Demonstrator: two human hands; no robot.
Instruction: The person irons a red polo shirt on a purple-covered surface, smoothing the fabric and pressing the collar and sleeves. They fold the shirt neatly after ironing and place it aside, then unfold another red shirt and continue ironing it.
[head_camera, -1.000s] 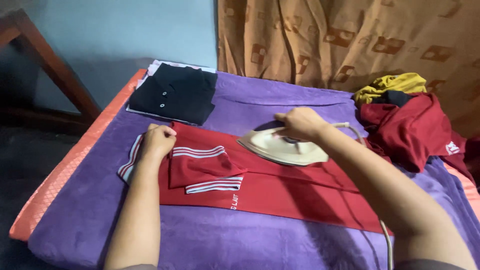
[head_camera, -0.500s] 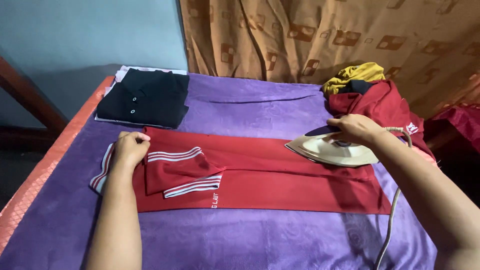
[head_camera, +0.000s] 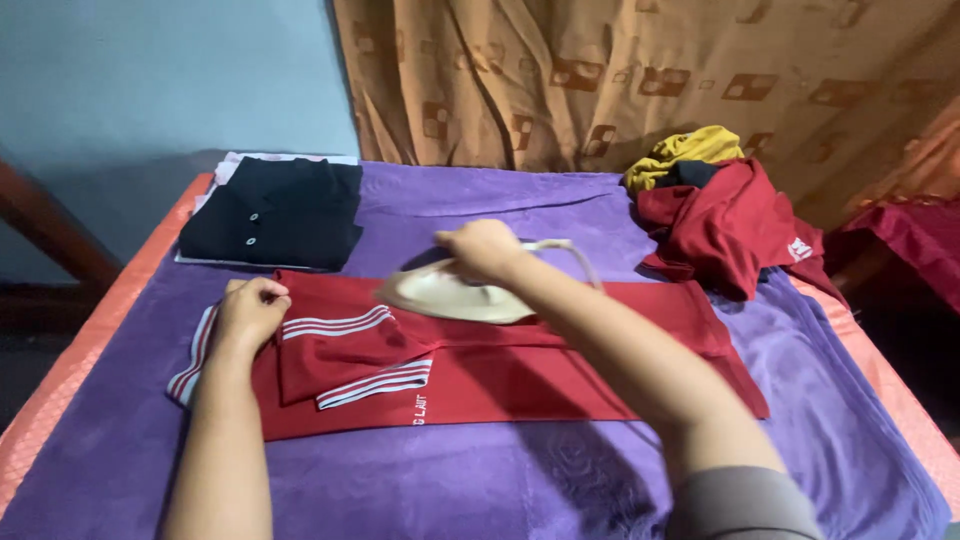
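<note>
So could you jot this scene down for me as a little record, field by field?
Surface: purple blanket over an orange mat
Left hand: left hand presses down the collar end of the folded red shirt
Right hand: right hand grips the handle of the cream iron, which rests on the red shirt
Shirt details: white-striped sleeves folded across the front
Far left: folded black shirt
Far right: heap of clothes, red and yellow
Background: brown patterned curtain
</note>
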